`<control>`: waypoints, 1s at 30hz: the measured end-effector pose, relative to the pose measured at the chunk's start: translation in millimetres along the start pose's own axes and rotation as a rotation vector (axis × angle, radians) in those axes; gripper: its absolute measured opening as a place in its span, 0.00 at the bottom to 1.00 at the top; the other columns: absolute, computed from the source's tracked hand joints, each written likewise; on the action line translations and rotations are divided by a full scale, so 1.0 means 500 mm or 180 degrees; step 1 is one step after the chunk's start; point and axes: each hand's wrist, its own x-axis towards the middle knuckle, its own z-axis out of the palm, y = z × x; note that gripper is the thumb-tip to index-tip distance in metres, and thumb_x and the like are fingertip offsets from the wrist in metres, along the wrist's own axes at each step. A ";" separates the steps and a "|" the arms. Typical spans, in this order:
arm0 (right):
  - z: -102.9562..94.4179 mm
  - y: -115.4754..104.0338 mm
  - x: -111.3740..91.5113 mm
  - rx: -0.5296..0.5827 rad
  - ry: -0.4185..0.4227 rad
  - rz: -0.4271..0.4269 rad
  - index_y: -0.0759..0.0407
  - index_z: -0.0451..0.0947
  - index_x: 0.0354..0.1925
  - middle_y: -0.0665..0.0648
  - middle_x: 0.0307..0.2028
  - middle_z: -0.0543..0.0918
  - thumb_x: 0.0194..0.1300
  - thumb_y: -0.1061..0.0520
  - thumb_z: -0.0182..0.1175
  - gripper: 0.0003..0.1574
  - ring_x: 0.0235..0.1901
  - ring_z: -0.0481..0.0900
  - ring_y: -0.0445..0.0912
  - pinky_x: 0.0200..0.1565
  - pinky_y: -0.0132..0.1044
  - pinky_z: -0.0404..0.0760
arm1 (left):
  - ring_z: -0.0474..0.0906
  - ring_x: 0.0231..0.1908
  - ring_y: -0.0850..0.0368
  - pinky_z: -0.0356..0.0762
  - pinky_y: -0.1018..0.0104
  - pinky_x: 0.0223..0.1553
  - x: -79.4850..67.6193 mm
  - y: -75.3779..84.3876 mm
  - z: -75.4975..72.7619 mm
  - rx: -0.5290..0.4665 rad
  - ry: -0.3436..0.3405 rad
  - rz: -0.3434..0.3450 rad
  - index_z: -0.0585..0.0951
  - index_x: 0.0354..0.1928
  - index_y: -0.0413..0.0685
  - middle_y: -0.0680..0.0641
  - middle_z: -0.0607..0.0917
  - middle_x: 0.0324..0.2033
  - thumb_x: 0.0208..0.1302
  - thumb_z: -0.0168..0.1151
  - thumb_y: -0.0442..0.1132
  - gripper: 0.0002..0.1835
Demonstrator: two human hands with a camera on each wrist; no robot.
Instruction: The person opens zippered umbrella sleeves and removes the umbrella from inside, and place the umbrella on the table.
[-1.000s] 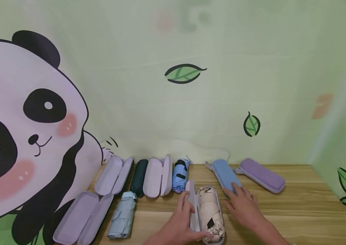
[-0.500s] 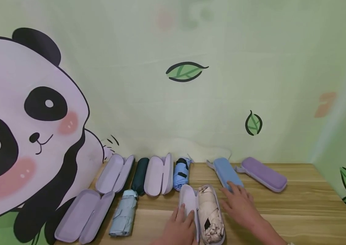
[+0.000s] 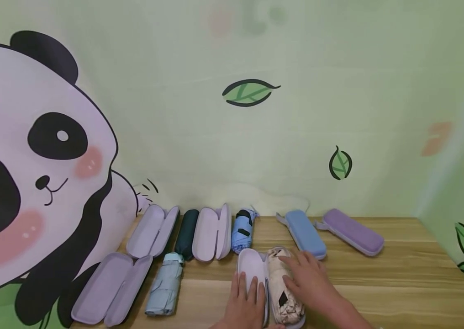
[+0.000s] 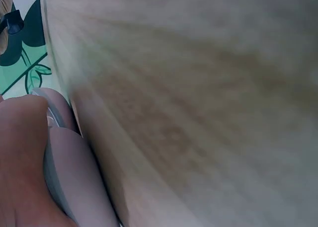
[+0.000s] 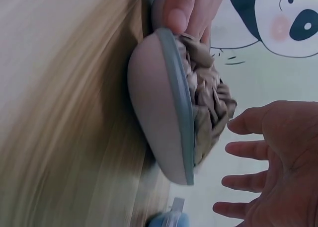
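Beige folded umbrella [image 3: 278, 279], marked with a black patch: bedded lengthwise in the right-hand half of an open lilac case [image 3: 251, 262] near the front of the counter [image 3: 404, 274]. Lid of this case: nearly upright in the left hand's grip one second earlier, laid back to the side by half a second ago, and in the same attitude now. Left hand [image 3: 243, 307]: formerly curled about the lid's edge, now flat on the lid's inner face, fingers straight and slightly parted, without a grasp. Right hand [image 3: 311, 279]: shifted from the near end of the closed blue case [image 3: 306, 234] to above the upper part of the beige umbrella; fingers extended and spread in the right wrist view, gripping nothing; contact with the fabric impossible to tell. Blue case: near end now uncovered, beside the closed purple case [image 3: 353, 232] at right. Beyond the open lid: blue umbrella with dark patches [image 3: 243, 232], then a second open case [image 3: 206, 235], a dark green umbrella [image 3: 187, 235] and a third open case [image 3: 145, 230]. Nearer, at left: pale blue-green umbrella [image 3: 165, 288] and a fourth open case [image 3: 101, 289]. Behind: green panda backdrop [image 3: 166, 114], unaltered.
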 end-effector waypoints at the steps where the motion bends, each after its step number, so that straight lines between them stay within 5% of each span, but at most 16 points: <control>1: 0.001 -0.003 0.003 0.0004 -0.0012 0.0003 0.54 0.78 0.63 0.66 0.65 0.74 0.66 0.53 0.68 0.28 0.62 0.71 0.69 0.54 0.72 0.70 | 0.71 0.64 0.30 0.61 0.35 0.65 0.002 0.000 0.000 -0.0063 -0.0097 -0.0038 0.77 0.65 0.45 0.40 0.81 0.62 0.66 0.26 0.81 0.53; 11: 0.009 -0.030 0.031 0.0331 -0.0418 0.0292 0.60 0.76 0.65 0.73 0.66 0.69 0.68 0.52 0.66 0.30 0.63 0.67 0.72 0.56 0.72 0.70 | 0.69 0.66 0.32 0.60 0.36 0.66 0.016 -0.010 -0.001 0.0108 -0.0291 -0.0110 0.74 0.68 0.46 0.42 0.78 0.65 0.67 0.32 0.79 0.50; 16: 0.020 -0.038 0.041 0.0211 -0.0494 0.0325 0.65 0.76 0.63 0.75 0.60 0.73 0.65 0.49 0.69 0.34 0.59 0.71 0.71 0.60 0.66 0.68 | 0.72 0.64 0.34 0.62 0.38 0.66 0.018 -0.007 0.015 0.0239 -0.0184 -0.0109 0.76 0.66 0.49 0.45 0.80 0.63 0.72 0.46 0.65 0.34; 19: 0.033 -0.042 0.044 -0.0103 -0.0602 0.0338 0.69 0.76 0.61 0.75 0.55 0.77 0.63 0.45 0.71 0.38 0.57 0.72 0.69 0.60 0.64 0.67 | 0.76 0.61 0.36 0.65 0.39 0.64 0.014 0.000 0.043 0.0362 0.0236 -0.0093 0.80 0.62 0.52 0.47 0.83 0.59 0.71 0.50 0.62 0.29; 22: 0.049 -0.047 0.046 -0.0192 -0.0736 0.0502 0.71 0.73 0.63 0.79 0.54 0.75 0.60 0.44 0.73 0.44 0.57 0.72 0.72 0.59 0.66 0.68 | 0.81 0.56 0.38 0.70 0.40 0.60 0.009 0.002 0.080 0.0536 0.0921 -0.0049 0.84 0.56 0.54 0.49 0.87 0.54 0.74 0.45 0.60 0.26; 27: 0.066 -0.054 0.046 0.0122 -0.0909 0.0806 0.70 0.69 0.64 0.85 0.56 0.69 0.53 0.46 0.77 0.50 0.55 0.72 0.77 0.55 0.73 0.69 | 0.86 0.44 0.37 0.79 0.39 0.48 0.000 -0.003 0.137 0.0660 0.2088 0.0179 0.86 0.48 0.48 0.46 0.90 0.44 0.81 0.33 0.49 0.28; 30: 0.067 -0.055 0.053 0.0265 -0.0938 0.0826 0.69 0.70 0.63 0.83 0.55 0.70 0.50 0.47 0.79 0.50 0.54 0.73 0.75 0.53 0.76 0.67 | 0.86 0.41 0.36 0.81 0.39 0.42 -0.003 -0.009 0.149 0.0651 0.2429 0.0264 0.84 0.48 0.45 0.44 0.90 0.42 0.80 0.35 0.47 0.26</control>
